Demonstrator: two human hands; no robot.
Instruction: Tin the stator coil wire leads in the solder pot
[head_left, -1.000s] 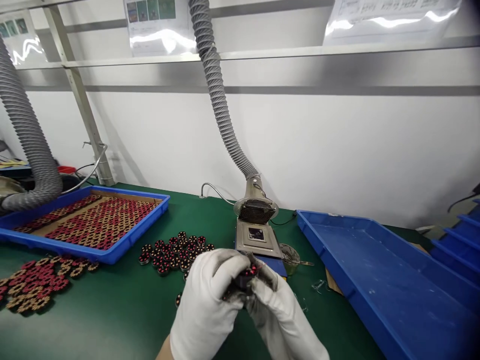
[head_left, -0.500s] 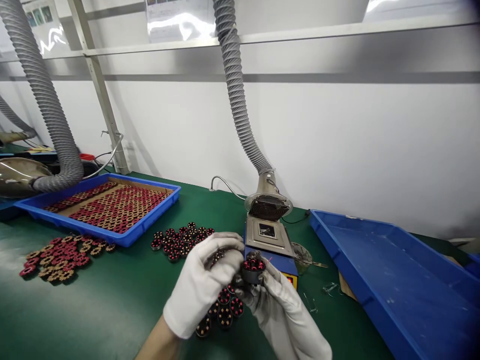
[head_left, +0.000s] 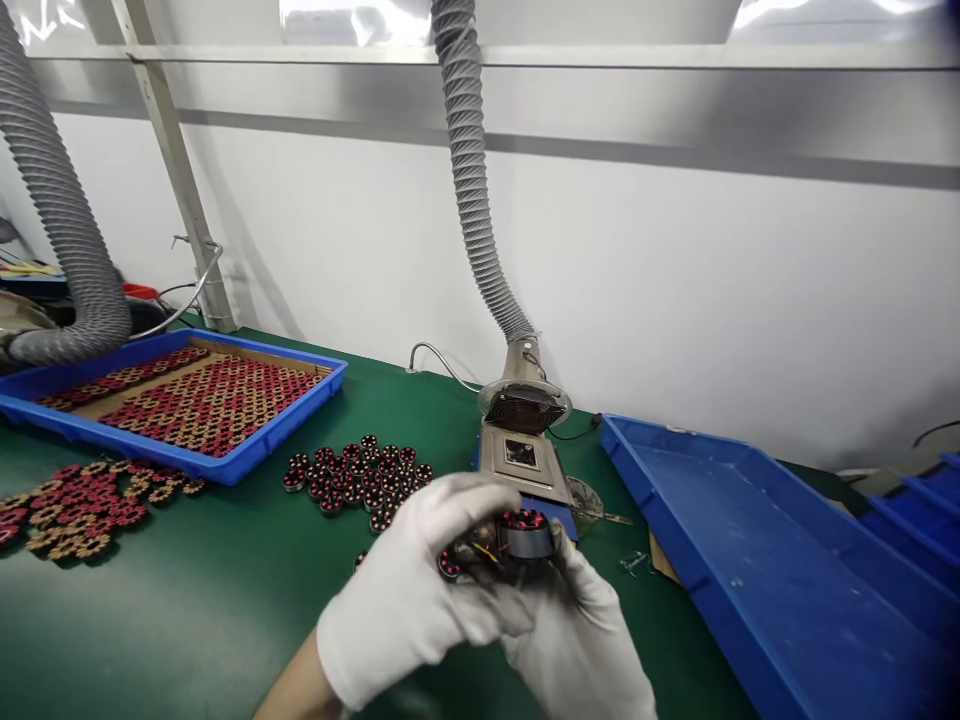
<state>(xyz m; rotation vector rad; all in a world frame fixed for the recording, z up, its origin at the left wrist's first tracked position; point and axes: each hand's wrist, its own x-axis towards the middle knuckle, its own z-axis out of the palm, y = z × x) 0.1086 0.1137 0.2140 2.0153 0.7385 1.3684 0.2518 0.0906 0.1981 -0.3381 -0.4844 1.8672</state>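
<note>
My right hand, in a white glove with darkened fingertips, grips a motor stator, a black ring with red coils on top. Close against its left side curls my left hand, also gloved; its fingers and thumb bend round a dark, blurred spot with a small yellow streak, and I cannot make out what is there. Just behind the hands is a solder pot with a metal top plate and a square opening. Several similar black-rimmed stators lie on the green table to the left, a few partly hidden by my left hand.
A blue tray at left holds rows of red and tan stators, with a loose pile before it. A large blue tray stands at right. A fume hose hangs over the pot. A small dish sits beside it.
Both hands have come closer together, and the held stator has shifted slightly right and turned to show more of its side. The view has swung a little to the right.
</note>
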